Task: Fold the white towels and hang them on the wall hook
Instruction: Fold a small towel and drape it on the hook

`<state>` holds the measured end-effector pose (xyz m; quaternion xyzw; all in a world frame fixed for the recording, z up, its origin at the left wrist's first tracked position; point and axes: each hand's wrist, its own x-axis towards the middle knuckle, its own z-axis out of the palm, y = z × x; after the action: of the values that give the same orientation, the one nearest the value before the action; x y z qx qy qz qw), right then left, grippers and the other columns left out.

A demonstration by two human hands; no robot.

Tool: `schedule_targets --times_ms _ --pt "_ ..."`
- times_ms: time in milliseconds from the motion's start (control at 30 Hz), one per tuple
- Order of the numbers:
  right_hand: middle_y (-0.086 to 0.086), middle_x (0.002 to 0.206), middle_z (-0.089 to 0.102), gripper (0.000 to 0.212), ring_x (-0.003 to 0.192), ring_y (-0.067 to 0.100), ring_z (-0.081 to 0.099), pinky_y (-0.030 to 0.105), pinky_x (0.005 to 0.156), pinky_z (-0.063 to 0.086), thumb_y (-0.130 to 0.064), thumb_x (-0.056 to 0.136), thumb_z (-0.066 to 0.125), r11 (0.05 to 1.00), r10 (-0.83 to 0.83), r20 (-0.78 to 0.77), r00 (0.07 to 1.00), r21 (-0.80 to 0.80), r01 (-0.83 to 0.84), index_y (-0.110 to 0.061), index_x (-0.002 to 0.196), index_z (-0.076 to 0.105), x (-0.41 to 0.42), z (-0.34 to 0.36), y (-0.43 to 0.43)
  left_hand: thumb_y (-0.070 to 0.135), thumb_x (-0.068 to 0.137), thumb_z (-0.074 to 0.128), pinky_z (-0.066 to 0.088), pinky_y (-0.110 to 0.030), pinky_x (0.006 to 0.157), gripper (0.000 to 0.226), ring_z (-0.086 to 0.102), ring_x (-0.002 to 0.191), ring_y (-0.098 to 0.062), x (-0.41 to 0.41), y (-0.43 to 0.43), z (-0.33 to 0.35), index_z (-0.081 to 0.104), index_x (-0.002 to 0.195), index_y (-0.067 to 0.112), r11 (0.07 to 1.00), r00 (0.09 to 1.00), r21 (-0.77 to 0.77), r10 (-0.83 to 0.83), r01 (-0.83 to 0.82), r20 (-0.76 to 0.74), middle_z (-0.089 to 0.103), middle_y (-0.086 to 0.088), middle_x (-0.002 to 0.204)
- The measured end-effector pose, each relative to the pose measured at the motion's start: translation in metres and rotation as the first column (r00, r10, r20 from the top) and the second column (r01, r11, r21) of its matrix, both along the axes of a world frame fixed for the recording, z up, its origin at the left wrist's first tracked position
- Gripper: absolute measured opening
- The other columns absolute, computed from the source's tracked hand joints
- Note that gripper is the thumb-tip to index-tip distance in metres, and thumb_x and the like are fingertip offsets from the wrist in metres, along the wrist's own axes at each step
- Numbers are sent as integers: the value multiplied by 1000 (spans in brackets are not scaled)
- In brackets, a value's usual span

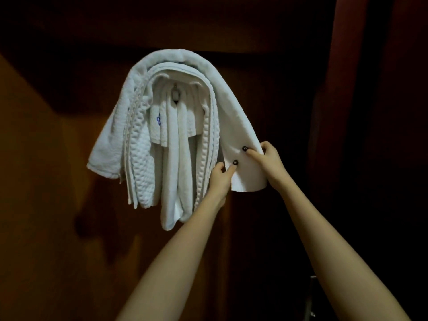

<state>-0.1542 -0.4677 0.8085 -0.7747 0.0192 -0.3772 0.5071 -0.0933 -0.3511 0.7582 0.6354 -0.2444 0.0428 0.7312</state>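
Note:
Several white towels hang in layers over a wall hook [175, 92], whose metal tip shows between the folds. The outermost plain white towel [231, 105] arches over the rest, and a waffle-textured towel [141, 158] hangs beneath it. My left hand [220, 176] pinches the inner edge of the outer towel's right end, thumb on the front. My right hand [269, 159] pinches that same end at its outer edge, also with the thumb on the front. Both arms reach up from below.
A dark brown wooden wall [58, 205] is behind the towels. A darker panel or door edge [347, 112] runs up the right side. A faint metal fitting [311, 295] shows at lower right.

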Motion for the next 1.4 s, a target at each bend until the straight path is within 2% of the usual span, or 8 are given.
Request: schedule_targets --times_ms 200,333,567,733,933,1067,1200,1400 --pt "0 100 66 31 84 8 68 23 69 55 -26 82 76 972 223 2 975 69 -223 -16 103 55 -9 -14 -6 18 98 52 42 -43 85 27 49 85 -25 18 -5 -11 46 71 16 953 992 -301 -78 46 -95 53 -9 80" --pt "1 112 65 38 99 18 66 36 82 58 -16 80 76 976 203 -104 974 -56 -210 -16 114 59 -10 -18 -4 20 99 50 49 -45 96 12 60 110 -27 18 -10 -12 60 104 21 917 978 -393 -141 70 -156 64 -11 117" --pt "8 96 69 20 90 25 67 47 80 55 -17 82 73 991 38 -29 999 -130 -42 -8 99 66 -12 -14 -5 15 90 64 48 -18 75 10 59 82 1 11 -13 -24 55 95 15 955 989 -291 89 -52 116 60 3 91" --pt "12 98 70 17 92 29 68 47 82 54 -13 85 71 994 95 -11 995 -50 -96 -6 99 67 -15 -14 -10 14 88 67 52 -24 88 19 64 98 -6 8 -15 -16 56 103 14 960 990 -280 56 -16 133 63 -2 104" --pt "13 98 71 13 92 29 69 48 83 55 -13 84 73 993 121 14 993 10 -121 -10 96 68 -13 -14 -12 10 87 67 53 -24 86 25 65 98 -8 11 -16 -13 53 107 14 967 991 -252 -3 38 137 63 -6 109" --pt "13 99 71 13 92 29 69 46 83 56 -14 84 72 989 143 18 990 31 -143 -13 96 69 -12 -16 -13 8 87 66 52 -20 74 13 64 82 -4 13 -14 -16 56 95 10 977 986 -210 7 28 164 65 1 88" --pt "8 95 72 9 88 23 71 38 78 58 -14 85 71 983 172 16 985 62 -173 -16 93 69 -10 -18 -12 14 93 60 53 -28 84 12 67 96 -15 17 -8 -18 64 103 8 935 974 -273 -208 226 92 72 -3 98" --pt "-5 85 68 13 75 5 66 21 66 51 -11 81 72 995 91 -14 996 -44 -91 -22 83 65 -6 -20 -9 13 100 44 46 -45 101 33 58 116 -28 36 -12 -16 48 132 10 797 883 -502 -452 337 -126 60 -16 126"
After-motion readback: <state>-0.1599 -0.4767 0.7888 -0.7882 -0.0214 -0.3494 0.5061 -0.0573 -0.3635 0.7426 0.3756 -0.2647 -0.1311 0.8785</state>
